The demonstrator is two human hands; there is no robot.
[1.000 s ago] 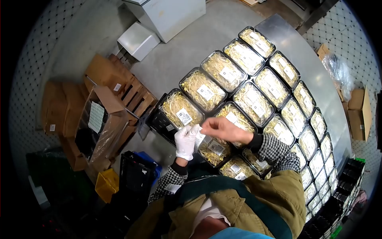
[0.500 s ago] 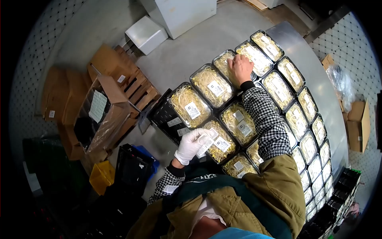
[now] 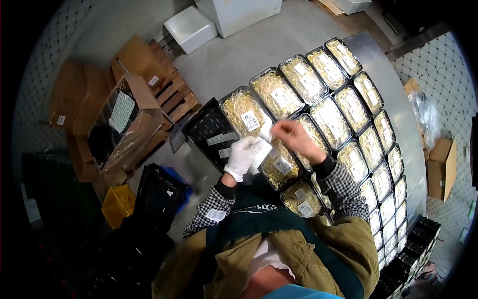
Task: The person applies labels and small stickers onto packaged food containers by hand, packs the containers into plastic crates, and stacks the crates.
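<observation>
My left hand (image 3: 241, 158), in a white glove, is closed on a small stack of white labels (image 3: 262, 155). Close beside those labels is my bare right hand (image 3: 298, 141), its fingers curled together and slightly blurred; whether anything is between the fingertips is hard to see. Both hands are over black trays of bean sprouts under clear film. One labelled sprout tray (image 3: 245, 110) lies just above the left hand, and another sprout tray (image 3: 285, 172) is partly hidden beneath the hands. The third tray (image 3: 303, 78) in the far row carries two labels.
Rows of sprout trays cover the metal table (image 3: 386, 65) to the right. A black crate (image 3: 206, 127) stands at the left end. Beyond are an open cardboard box (image 3: 142, 94), a wooden pallet (image 3: 174, 94) and a yellow bin (image 3: 119, 203). Stacked black crates (image 3: 416, 256) stand lower right.
My right hand has come back from the third far-row tray to the labels in my left hand. That tray shows an extra label. My left hand has risen slightly.
</observation>
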